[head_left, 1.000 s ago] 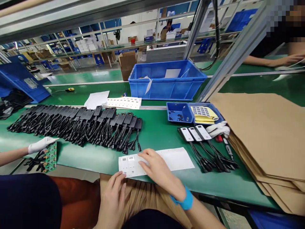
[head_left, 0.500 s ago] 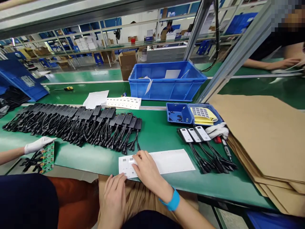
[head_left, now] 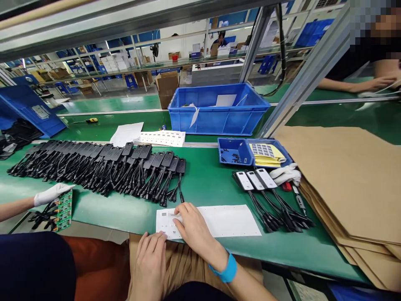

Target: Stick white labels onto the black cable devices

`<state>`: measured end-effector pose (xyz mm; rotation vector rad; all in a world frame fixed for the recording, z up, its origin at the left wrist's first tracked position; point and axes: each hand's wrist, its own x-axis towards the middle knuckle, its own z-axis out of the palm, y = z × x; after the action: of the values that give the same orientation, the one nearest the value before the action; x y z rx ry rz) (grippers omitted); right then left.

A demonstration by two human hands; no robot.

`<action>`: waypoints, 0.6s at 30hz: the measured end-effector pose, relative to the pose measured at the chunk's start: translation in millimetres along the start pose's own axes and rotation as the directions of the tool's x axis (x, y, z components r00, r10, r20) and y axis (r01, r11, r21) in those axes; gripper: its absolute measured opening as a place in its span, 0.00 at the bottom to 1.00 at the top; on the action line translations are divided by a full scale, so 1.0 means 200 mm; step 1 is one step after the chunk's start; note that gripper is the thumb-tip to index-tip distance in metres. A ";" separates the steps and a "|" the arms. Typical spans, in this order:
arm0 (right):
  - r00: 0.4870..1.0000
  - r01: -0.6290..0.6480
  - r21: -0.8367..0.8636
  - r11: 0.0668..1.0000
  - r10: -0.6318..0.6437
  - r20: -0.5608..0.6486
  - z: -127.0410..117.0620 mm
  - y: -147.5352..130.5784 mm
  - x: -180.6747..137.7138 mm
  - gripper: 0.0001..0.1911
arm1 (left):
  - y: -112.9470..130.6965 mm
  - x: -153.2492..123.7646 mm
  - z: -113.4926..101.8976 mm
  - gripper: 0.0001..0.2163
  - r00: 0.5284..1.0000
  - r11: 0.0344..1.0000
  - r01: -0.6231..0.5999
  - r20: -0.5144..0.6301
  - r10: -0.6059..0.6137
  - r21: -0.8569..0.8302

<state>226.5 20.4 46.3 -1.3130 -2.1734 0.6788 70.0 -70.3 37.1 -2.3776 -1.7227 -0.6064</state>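
Observation:
A white sheet of stickers (head_left: 232, 219) lies along the table's front edge, its left end printed with small grey windows and marks. My right hand (head_left: 192, 225), with a blue band on the wrist, rests over that end. Its thumb and forefinger are bent around the edge of a sticker (head_left: 171, 212), which looks slightly lifted; the fingertips partly hide it. My left hand (head_left: 150, 259) lies at the sheet's lower left corner, fingers extended and fingertips touching the paper. To the right sit three black cabled boxes (head_left: 257, 179) with white stickers on top.
A long row of black cabled boxes (head_left: 125, 167) fills the left. Behind stand a blue bin (head_left: 219, 121) and a small blue tray (head_left: 234, 152). Brown cardboard sheets (head_left: 344, 179) cover the right. At left, a co-worker's gloved hand (head_left: 52, 194) holds green circuit boards (head_left: 64, 211).
My right thumb and forefinger have shifted slightly at the second sticker, whose grey window no longer shows clearly. The sheet's right end has swung a little. My left hand stays in place.

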 end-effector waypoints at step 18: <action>0.955 0.063 0.719 0.692 0.167 -0.244 -0.21 0.10 -0.03 0.05 | -0.06 0.06 0.00 0.07 0.995 1.000 0.018 0.101 -0.016 -0.020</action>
<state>268.5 29.3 63.8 -0.9529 -1.3794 1.1369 62.9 -55.5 41.4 -2.4501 -1.7863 -0.5174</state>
